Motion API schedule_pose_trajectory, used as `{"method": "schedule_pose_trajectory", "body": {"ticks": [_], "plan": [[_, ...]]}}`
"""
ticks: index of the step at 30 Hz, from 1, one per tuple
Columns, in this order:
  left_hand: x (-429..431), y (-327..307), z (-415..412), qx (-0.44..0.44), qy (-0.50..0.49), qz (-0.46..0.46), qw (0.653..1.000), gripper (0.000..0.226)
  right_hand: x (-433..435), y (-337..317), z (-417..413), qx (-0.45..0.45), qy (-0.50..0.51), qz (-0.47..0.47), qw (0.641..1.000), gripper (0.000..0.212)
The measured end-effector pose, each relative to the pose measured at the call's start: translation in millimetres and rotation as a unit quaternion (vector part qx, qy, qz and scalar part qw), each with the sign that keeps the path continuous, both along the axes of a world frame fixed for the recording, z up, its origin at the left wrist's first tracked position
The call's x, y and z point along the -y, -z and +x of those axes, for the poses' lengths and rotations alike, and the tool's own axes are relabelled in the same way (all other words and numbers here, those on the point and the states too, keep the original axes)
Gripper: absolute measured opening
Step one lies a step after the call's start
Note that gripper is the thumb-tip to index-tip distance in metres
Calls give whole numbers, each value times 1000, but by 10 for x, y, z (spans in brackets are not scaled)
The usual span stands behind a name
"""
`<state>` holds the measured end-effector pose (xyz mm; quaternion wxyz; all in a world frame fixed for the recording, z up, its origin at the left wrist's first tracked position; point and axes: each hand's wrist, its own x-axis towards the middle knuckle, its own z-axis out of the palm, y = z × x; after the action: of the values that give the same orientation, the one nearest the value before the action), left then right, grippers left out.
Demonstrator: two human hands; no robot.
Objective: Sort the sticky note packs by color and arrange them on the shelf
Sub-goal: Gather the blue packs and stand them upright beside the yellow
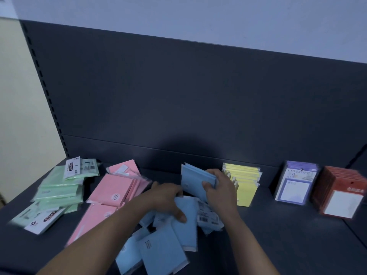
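Observation:
Blue sticky note packs (164, 249) lie scattered on the dark shelf (278, 245) in front of me. My right hand (220, 187) grips a few blue packs (195, 176) standing upright near the back panel, just left of the yellow row (245, 187). My left hand (168, 201) holds one blue pack (186, 219) from the loose heap, thumb on top. Pink packs (115, 189) lie in a loose pile to the left. Green packs (59, 187) are heaped at the far left.
Purple-and-white notepads (294, 185) stand in a row right of the yellow ones, and red-framed pads (341, 197) stand at the far right. The dark back panel (178, 96) rises behind everything. Bare shelf shows at the front right.

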<state>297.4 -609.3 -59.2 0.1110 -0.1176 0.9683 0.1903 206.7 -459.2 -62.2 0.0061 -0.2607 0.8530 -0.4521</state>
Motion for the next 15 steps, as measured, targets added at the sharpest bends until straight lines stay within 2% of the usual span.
{"method": "schedule_pose_trajectory", "body": {"ticks": [5,8,10,13,15], "plan": [[222,-56,3,-110,-62,133,983,26,-43,-41,-42,-18,13,9,1000,24],[339,-91,5,-171,-104,200,959,26,-53,19,-22,-5,14,6,1000,24],[369,-123,8,-209,-144,302,919,23,-45,16,-22,6,10,-10,1000,23],[354,-155,-6,-267,-202,465,820,6,-23,-56,-37,51,-4,-50,997,21],[314,-148,-27,-292,-230,509,776,5,-13,-96,-51,99,-14,-87,991,21]]}}
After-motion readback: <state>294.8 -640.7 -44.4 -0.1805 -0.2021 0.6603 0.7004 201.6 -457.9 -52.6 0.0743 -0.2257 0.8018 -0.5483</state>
